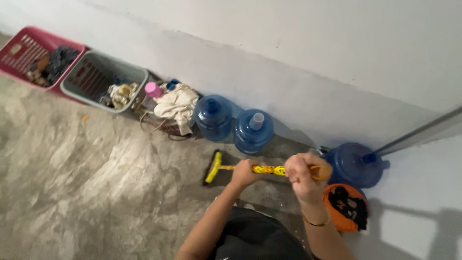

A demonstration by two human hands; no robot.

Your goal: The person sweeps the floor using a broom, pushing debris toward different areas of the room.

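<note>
Two-handed on the yellow broom (240, 169): left hand (244, 172) clamped mid-handle, right hand (302, 174) clamped near its end (bristles down on floor (96, 192), near blue water jugs (233, 124)).

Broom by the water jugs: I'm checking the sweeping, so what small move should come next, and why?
Probably draw the broom back toward the feet: both the left hand and right hand grip its handle, and the head sits on the floor just before the blue water jugs.
</note>
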